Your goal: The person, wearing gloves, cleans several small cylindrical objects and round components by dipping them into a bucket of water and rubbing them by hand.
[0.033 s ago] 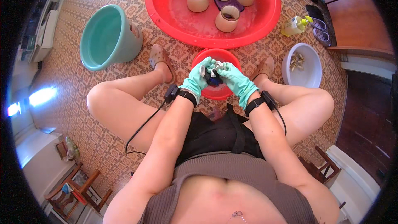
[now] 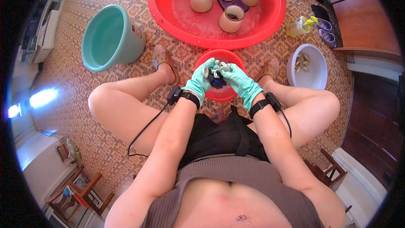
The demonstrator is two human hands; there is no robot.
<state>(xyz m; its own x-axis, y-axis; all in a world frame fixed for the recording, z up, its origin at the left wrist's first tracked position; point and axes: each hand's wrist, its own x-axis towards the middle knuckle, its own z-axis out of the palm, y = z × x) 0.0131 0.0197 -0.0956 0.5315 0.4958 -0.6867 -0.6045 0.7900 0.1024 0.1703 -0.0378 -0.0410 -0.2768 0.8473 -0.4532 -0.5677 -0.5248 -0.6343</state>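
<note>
My left hand [image 2: 202, 78] and my right hand [image 2: 241, 81], both in mint-green rubber gloves, come together over a small red basin [image 2: 231, 97] between my feet. Several small whitish, rounded pieces with a metallic look [image 2: 217, 73] sit between my fingers, too small to name. Fingers of both hands are closed around them. Below these pieces bunches a dark blue-black cloth or scrubber [image 2: 218, 82], touching the gloves. My gloves partly hide the basin's inside and what lies in the palms.
Beyond stands a large red tub [image 2: 177, 25] with several beige lampshades [image 2: 231, 20] and a purple cloth [image 2: 238, 4]. A teal bucket [image 2: 135, 38] of water is at left. To the right are a yellow pump bottle [image 2: 298, 27] and a pale basin [image 2: 319, 76] holding small gold-coloured pieces [image 2: 302, 62].
</note>
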